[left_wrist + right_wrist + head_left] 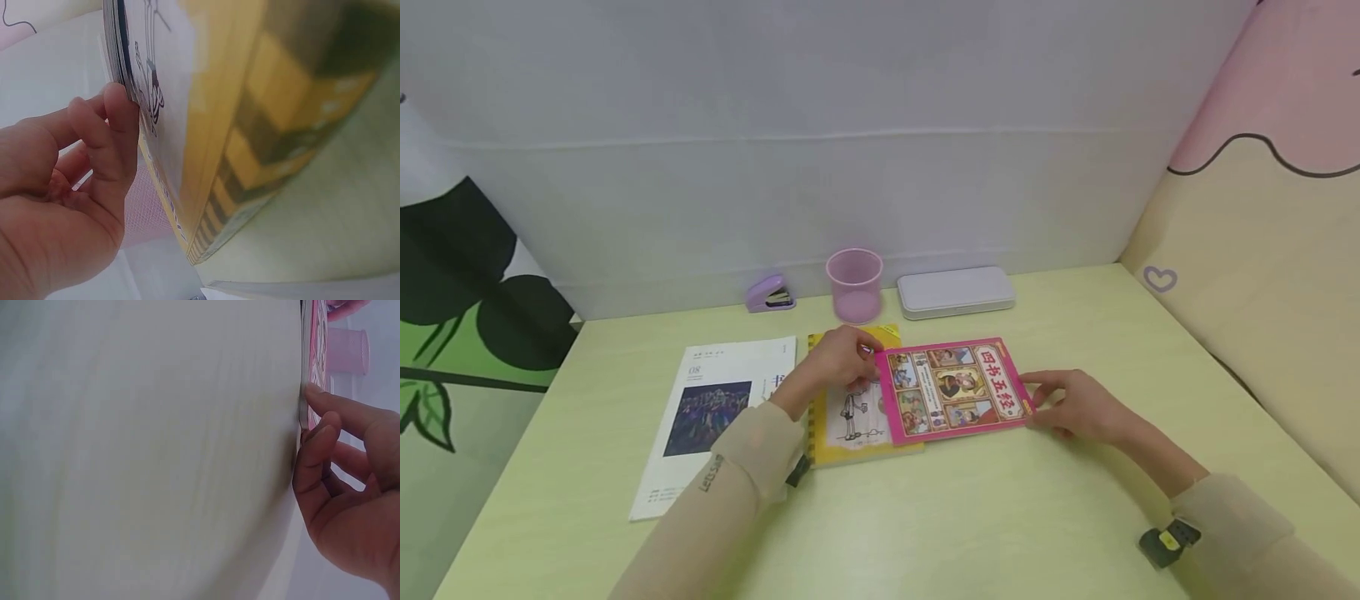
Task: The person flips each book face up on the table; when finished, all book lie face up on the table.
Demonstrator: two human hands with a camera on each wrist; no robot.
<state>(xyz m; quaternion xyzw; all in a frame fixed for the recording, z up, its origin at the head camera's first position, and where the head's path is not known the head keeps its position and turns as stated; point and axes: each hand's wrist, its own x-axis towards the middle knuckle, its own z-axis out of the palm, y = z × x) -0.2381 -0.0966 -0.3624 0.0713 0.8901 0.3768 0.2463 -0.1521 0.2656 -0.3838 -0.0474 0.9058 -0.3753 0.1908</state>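
A pink picture book [955, 390] with Chinese characters on its cover overlaps the right part of a yellow spiral-bound book [842, 429]. My left hand [844, 358] reaches across the yellow book and pinches the pink book's left edge near its upper corner. In the left wrist view, the fingers [119, 119] are at the edge of the pages, right over the yellow cover. My right hand [1078, 407] pinches the opposite edge near the lower right corner. The thumb [315, 394] rests on the pink cover in the right wrist view, with other fingers curled beneath the edge.
A white magazine [718, 367] lies left of the yellow book, partly under the left forearm. Along the back stand a purple stapler [770, 294], a pink mesh cup [856, 287] and a pale flat case [957, 292]. White cloth [865, 200] hangs behind the table.
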